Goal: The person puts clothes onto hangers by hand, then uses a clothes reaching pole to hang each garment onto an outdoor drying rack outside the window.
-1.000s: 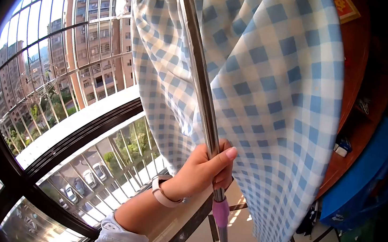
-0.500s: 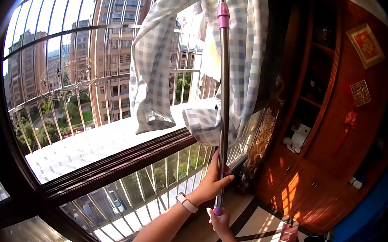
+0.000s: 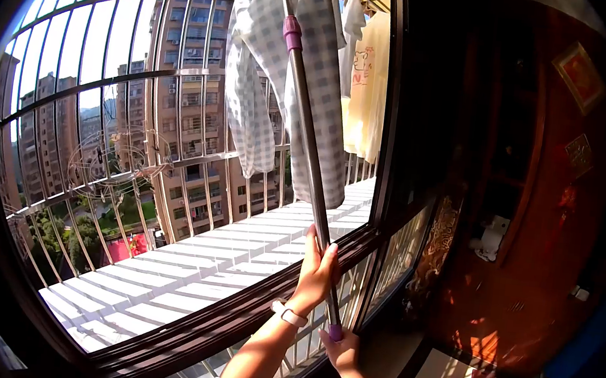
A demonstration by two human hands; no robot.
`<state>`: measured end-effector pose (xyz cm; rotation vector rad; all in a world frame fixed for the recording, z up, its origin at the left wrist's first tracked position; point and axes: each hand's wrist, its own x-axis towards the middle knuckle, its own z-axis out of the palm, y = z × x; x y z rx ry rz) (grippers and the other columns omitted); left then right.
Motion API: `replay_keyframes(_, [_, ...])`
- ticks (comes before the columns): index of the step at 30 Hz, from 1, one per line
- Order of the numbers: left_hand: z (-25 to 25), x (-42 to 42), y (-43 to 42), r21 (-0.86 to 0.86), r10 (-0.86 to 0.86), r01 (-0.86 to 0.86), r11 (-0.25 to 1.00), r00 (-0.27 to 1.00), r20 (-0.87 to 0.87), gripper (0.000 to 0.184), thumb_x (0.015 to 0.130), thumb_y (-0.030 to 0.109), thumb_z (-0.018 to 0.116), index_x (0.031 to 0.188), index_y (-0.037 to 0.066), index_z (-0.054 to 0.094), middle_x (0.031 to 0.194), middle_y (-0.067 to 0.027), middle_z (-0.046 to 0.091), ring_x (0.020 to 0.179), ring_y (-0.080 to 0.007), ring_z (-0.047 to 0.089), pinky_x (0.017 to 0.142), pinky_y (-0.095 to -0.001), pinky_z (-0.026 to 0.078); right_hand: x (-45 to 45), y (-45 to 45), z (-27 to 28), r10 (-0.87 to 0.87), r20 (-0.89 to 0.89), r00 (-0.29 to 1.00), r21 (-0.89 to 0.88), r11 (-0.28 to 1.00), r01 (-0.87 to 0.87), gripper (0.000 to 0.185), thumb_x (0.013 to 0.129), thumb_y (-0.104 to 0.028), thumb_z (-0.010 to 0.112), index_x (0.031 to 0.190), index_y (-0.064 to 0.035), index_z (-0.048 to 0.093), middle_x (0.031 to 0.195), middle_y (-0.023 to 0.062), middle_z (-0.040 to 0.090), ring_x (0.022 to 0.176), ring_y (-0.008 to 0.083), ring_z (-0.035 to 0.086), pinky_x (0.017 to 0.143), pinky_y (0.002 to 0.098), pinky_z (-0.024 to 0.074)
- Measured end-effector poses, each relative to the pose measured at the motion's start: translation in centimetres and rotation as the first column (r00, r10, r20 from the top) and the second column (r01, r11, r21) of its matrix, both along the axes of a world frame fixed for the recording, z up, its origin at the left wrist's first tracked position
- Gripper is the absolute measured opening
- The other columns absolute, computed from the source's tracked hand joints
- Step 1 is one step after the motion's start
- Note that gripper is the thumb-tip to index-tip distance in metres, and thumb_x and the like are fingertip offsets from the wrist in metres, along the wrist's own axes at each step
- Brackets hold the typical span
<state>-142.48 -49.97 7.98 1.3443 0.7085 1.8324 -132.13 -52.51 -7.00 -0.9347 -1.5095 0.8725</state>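
Note:
A metal telescopic pole [image 3: 310,138] with a purple collar slants up from my hands toward the top of the view. My left hand [image 3: 317,275], with a white-banded watch [image 3: 290,314] on its wrist, is wrapped round the lower part of the shaft. Lower down, my right hand [image 3: 343,350] grips the pole's purple-capped bottom end. Behind the pole, a grey-and-white checked garment [image 3: 316,94] with long legs or sleeves hangs in the window opening. Its top, and the pole's upper tip, are out of view.
Metal bars [image 3: 130,75] enclose the space outside the dark window frame [image 3: 231,307]. A white ledge [image 3: 182,280] runs below them. A yellow cloth [image 3: 368,85] and a white one hang outside on the right. Indoors, a brown wooden cabinet [image 3: 544,288] stands at right.
The pole and checked garment have shifted outward through the window, and the pole now leans more to the left. My view has turned right, bringing the yellow cloth into clearer sight.

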Motion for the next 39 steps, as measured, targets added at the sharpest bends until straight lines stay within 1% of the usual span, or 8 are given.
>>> replay_keyframes(1, [0.2,-1.0,0.1,0.021,0.012,-0.012,1.0,1.0,0.025,0.056,0.091,0.013,0.041,0.134,0.015,0.005,0.057,0.0003,0.039,0.041,-0.0087,0.038,0.038,-0.0218,0.037,-1.2,0.1,0.1,-0.019,0.002,1.0,-0.07,0.997,0.019,0.03,0.07,-0.023,0.072,0.059,-0.0033,0.052,0.05,-0.0036,0.04,0.05,0.0061,0.032,0.044,0.026,0.0316])
replay_keyframes(2, [0.6,-1.9,0.4,0.047,0.019,-0.021,0.999,0.998,0.052,0.055,0.091,0.014,0.041,0.134,0.015,0.007,0.057,0.0004,0.038,0.041,-0.0084,0.038,0.037,-0.0217,0.036,-2.4,0.1,0.3,-0.038,0.011,0.999,-0.077,0.996,0.039,0.03,0.068,-0.027,0.072,0.078,-0.0006,0.064,0.057,0.0099,0.057,0.052,0.0106,0.048,0.053,0.0278,0.0427])
replay_keyframes(11, [-0.5,-6.0,-0.8,0.059,-0.102,0.099,0.993,0.994,0.044,0.044,0.091,0.015,0.043,0.127,0.016,0.019,0.059,0.0014,0.038,0.043,-0.0056,0.038,0.037,-0.0197,0.034,-6.6,-2.5,-0.7,-0.117,0.025,0.993,0.047,0.992,0.116,0.021,0.07,-0.021,0.069,0.072,-0.0014,0.061,0.058,0.0133,0.058,0.052,0.0237,0.057,0.052,0.0312,0.0442])
replay_keyframes(24, [0.5,-6.2,-1.6,0.094,-0.132,0.12,0.988,0.982,0.134,0.046,0.088,0.013,0.047,0.125,0.012,0.02,0.055,0.0011,0.039,0.04,-0.0073,0.039,0.036,-0.0205,0.034,-5.3,-3.2,1.5,0.065,0.05,0.997,-0.319,0.947,-0.046,0.017,0.071,-0.016,0.065,0.068,-0.0006,0.057,0.052,0.0053,0.053,0.049,0.0098,0.049,0.047,0.028,0.0403])
replay_keyframes(26, [-0.2,-6.1,-1.9,-0.006,0.104,-0.104,0.995,0.994,0.039,0.049,0.086,0.01,0.05,0.125,0.011,0.02,0.055,0.0013,0.041,0.039,-0.0076,0.04,0.035,-0.0213,0.034,-5.2,-3.7,1.3,0.238,-0.071,0.969,-0.383,0.89,-0.247,0.018,0.073,-0.008,0.063,0.06,-0.0045,0.05,0.044,0.001,0.045,0.034,0.0098,0.042,0.032,0.0267,0.0322])
replay_keyframes(31, [-0.6,-8.2,-2.0,-0.016,0.056,-0.055,0.998,0.995,0.078,0.027,0.079,0.003,0.06,0.094,0.006,0.038,0.065,0.0011,0.045,0.053,-0.0068,0.049,0.048,-0.0182,0.042,-4.5,-5.6,-4.4,0.268,-0.044,0.963,-0.518,0.818,-0.251,0.025,0.073,-0.012,0.068,0.059,-0.0057,0.048,0.045,0.0021,0.047,0.037,0.009,0.045,0.035,0.0237,0.0351])
replay_keyframes(34, [0.9,-9.1,-2.7,-0.05,-0.014,0.026,0.998,0.974,0.226,0.025,0.078,0.003,0.061,0.093,0.006,0.042,0.071,-0.0019,0.051,0.052,-0.0078,0.05,0.048,-0.0182,0.041,-1.9,-7.3,-10.6,0.434,-0.084,0.897,-0.526,0.745,-0.41,0.022,0.075,-0.016,0.067,0.063,-0.007,0.051,0.047,0.0011,0.048,0.038,0.0087,0.045,0.036,0.0229,0.0353])
replay_keyframes(39, [-0.3,-8.3,-2.9,-0.024,-0.102,0.11,0.994,0.968,0.23,0.018,0.08,0.006,0.057,0.095,0.005,0.047,0.07,-0.0036,0.051,0.054,-0.0098,0.05,0.049,-0.0198,0.041,0.6,-9.1,-22.6,0.374,-0.079,0.924,-0.537,0.765,-0.356,0.02,0.078,-0.02,0.065,0.066,-0.0073,0.054,0.056,-0.0009,0.053,0.051,0.0057,0.049,0.05,0.0219,0.0404])
